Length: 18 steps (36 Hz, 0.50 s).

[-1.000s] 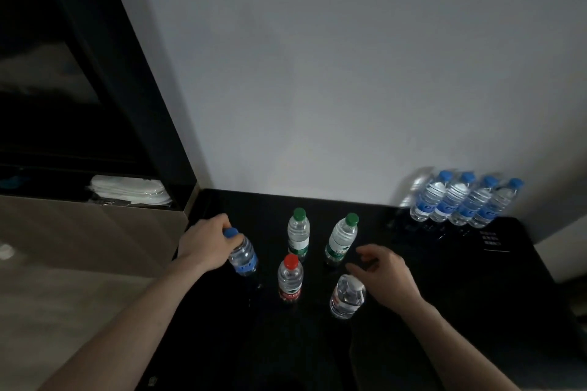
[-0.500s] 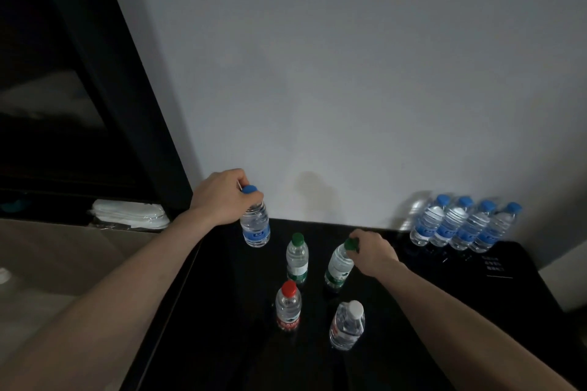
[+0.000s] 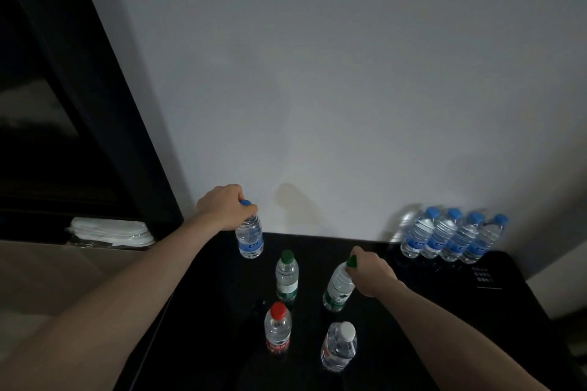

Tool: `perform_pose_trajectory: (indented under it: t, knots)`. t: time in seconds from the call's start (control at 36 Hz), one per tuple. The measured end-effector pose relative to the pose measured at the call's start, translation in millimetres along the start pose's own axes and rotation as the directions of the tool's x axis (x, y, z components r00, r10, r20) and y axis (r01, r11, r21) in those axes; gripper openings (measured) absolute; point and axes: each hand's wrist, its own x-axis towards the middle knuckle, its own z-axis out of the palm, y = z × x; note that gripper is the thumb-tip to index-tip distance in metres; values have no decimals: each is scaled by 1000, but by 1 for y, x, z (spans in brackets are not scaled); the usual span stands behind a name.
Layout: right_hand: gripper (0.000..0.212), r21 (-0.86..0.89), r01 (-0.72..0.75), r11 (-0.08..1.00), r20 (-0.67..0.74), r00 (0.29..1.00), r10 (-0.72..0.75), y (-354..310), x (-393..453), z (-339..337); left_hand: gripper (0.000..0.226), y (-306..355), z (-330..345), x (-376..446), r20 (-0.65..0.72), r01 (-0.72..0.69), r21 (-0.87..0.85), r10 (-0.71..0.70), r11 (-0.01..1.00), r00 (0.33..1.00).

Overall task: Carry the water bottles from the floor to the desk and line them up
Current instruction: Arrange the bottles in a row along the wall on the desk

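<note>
Nine water bottles; two hands.

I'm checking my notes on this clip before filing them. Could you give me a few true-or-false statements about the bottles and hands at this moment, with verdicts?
1. The left hand grips a blue-capped bottle by its top. True.
2. The right hand holds the red-capped bottle. False: it grips a green-capped bottle.
3. Four blue-capped bottles stand in a row by the wall. True.
4. The white-capped bottle lies on its side. False: it stands upright.
</note>
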Motion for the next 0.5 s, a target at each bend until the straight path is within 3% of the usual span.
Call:
perform_pose_trajectory:
  t: [0.17, 0.33, 0.5]
  knots:
    - [19, -3, -8, 1000, -53, 999, 8, 15, -2, -13, 36, -8, 44, 14, 216, -28, 210, -18, 977, 976]
    - [24, -23, -7, 1000, -65, 998, 6, 24, -4, -13, 32, -18, 82, 7, 370, -14, 316, -110, 949, 923]
    - [28, -18, -4, 1000, -47, 999, 4, 27, -4, -11, 39, -18, 106, -2, 423, -63, 381, -113, 923, 899]
